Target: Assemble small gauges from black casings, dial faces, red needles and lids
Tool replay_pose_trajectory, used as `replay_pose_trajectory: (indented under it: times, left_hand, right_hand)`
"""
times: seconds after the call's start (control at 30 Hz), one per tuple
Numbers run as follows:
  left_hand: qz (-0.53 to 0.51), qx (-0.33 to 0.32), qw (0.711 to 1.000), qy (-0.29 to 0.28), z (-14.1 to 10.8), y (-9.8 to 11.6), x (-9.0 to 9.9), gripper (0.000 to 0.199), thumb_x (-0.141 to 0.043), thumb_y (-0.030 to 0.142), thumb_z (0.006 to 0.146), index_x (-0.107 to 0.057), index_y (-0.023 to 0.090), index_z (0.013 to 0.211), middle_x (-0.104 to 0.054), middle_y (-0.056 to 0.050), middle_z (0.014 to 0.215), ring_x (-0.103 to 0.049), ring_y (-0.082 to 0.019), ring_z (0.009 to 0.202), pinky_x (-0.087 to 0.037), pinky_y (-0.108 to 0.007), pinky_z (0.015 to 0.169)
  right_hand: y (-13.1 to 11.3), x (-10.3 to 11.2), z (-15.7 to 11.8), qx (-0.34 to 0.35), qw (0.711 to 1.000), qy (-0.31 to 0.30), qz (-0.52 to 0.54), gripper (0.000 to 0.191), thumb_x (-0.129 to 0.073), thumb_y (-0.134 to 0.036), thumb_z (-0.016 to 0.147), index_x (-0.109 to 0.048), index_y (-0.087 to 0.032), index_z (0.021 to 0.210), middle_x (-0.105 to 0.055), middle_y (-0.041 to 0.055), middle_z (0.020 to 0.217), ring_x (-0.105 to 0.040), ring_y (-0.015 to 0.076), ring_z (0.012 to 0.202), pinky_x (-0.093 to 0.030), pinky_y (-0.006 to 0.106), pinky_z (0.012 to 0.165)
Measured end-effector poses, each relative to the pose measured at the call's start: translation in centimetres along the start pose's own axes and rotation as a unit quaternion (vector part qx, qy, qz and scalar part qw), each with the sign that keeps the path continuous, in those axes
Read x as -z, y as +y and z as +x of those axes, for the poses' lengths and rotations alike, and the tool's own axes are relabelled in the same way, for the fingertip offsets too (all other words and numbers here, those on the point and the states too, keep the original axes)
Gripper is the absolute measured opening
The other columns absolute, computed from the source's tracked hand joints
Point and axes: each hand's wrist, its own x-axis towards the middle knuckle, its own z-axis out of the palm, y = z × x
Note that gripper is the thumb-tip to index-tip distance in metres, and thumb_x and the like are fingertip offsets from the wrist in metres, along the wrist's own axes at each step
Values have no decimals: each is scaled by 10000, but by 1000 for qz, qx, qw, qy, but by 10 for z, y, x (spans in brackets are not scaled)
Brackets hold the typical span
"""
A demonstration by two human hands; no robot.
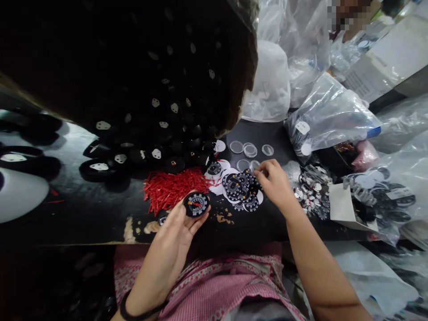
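Note:
My left hand (179, 229) holds a round black dial piece (196, 204) with white markings and a red pointer, its face turned up. Fingers closed together, my right hand (272, 180) is at the clear round covers, beside the heap of black printed discs (239, 187); whether a cover is between its fingertips is too small to tell. More clear covers (250, 150) lie behind that heap. A pile of red pointers (174, 185) spreads behind my left hand. White discs (219, 185) lie between the red pile and the black discs.
A large dark bag (133, 67) of black round parts fills the back left. Plastic bags (334, 113) and an open white box (344, 207) stand at the right. Small mixed parts (312, 189) lie beyond my right hand. The black table's front edge (100, 244) runs near my lap.

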Motion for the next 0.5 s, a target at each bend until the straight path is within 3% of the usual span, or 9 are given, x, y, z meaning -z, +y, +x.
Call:
replay_pose_trajectory:
  times: [0.1,0.2,0.27,0.37,0.5]
  left_hand:
    - [-81,49,996,-2,4,8,-11,282,-649,417,894,-731,195,1046,-748,-93,1139,-686,-256,1107,-553,-407,991]
    - [-119,82,989,-30,6,11,-17,277,-585,397,940,-721,192,1067,-738,-85,1174,-690,-236,1099,-547,-403,999]
    - [-118,85,989,-22,5,12,-16,271,-566,373,955,-714,188,1086,-730,-87,1194,-689,-231,1103,-546,-396,997]
    - [-93,81,992,7,2,11,-12,250,-598,358,940,-709,189,1087,-734,-82,1180,-696,-220,1088,-554,-368,979]
    - [-53,62,996,-36,-2,7,-13,310,-640,451,899,-718,201,1064,-735,-82,1163,-685,-228,1100,-559,-365,962]
  right_hand:
    - [-37,-4,-32,85,981,-67,159,77,-594,-242,917,-616,-203,854,-635,40,946,-616,182,903,-486,314,839]
    - [-66,-13,-54,112,956,-133,236,139,-596,-218,917,-615,-191,1052,-651,45,1020,-615,147,812,-503,294,786]
    - [-75,-18,-58,106,962,-108,228,217,-574,-179,921,-607,-173,1135,-659,69,1069,-625,157,851,-504,315,825]
    - [-80,-19,-57,88,959,-63,261,206,-528,-152,940,-645,-178,1108,-688,63,1037,-641,174,948,-505,322,874]
    - [-88,-19,-60,125,945,-83,290,284,-515,-170,960,-652,-224,1203,-667,56,1082,-638,167,1000,-513,329,912]
